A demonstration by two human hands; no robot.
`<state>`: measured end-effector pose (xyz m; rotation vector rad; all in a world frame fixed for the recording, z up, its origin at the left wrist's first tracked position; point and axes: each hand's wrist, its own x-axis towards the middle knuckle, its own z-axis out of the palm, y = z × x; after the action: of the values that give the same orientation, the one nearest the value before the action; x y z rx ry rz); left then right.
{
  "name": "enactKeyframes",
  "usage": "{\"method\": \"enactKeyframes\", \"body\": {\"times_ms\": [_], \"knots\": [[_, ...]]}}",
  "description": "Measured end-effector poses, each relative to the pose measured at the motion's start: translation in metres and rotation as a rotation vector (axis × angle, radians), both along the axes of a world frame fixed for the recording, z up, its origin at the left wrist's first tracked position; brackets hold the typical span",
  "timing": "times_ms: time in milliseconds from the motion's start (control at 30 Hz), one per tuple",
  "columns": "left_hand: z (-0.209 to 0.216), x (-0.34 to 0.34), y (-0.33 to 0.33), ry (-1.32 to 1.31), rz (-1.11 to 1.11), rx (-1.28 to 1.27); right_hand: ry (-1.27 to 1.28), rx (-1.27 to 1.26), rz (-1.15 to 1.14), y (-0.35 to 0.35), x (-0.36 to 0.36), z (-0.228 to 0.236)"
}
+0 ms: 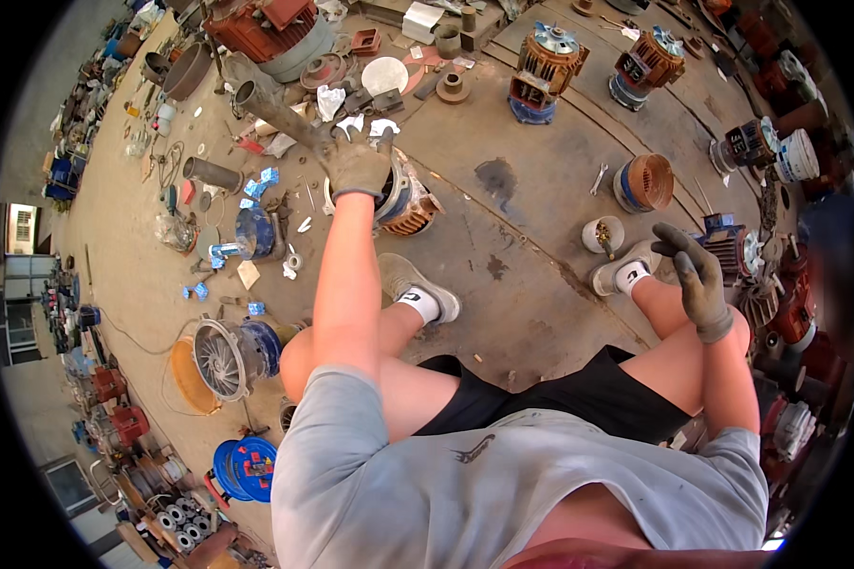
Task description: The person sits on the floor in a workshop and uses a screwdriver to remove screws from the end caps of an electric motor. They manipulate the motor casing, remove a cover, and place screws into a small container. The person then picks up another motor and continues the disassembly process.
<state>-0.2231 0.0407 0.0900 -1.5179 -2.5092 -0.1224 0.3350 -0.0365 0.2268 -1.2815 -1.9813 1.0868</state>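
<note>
Head view: gloved left hand (pixel 359 169) over the end of a pipe (pixel 280 119), beside a copper-finned motor housing (pixel 412 212) on the floor.

The housing, my landmark, lies just beyond the left shoe (pixel 417 284); the pipe slants away to its upper left. I cannot tell whether the left fingers are clamped on the pipe or only rest there. Well right of the housing, the gloved right hand (pixel 698 283) is in the air, fingers apart. Also right of it are a white cup (pixel 592 246), a wrench (pixel 598 178) and a rusty cylinder (pixel 649 180). Left of it sits a blue cylinder (pixel 254 233); farther off, to its lower left, is a blue cable reel (pixel 224 467).
</note>
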Motion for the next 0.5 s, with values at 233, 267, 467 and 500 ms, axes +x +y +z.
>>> {"method": "enactKeyframes", "body": {"times_ms": [233, 267, 467, 500], "knots": [[-0.05, 0.164, -0.011, -0.1, -0.747, -0.35, 0.063, 0.133, -0.065, 0.005, -0.003, 0.0], [-0.07, 0.175, -0.018, -0.024, -0.859, -0.185, 0.041, 0.168, -0.035, 0.01, -0.002, -0.002], [-0.014, 0.145, 0.025, 0.096, -0.624, -0.053, 0.153, 0.012, -0.134, -0.002, 0.016, -0.012], [-0.006, 0.121, 0.039, 0.121, -0.589, 0.015, 0.134, 0.016, -0.136, -0.004, 0.02, -0.015]]}}
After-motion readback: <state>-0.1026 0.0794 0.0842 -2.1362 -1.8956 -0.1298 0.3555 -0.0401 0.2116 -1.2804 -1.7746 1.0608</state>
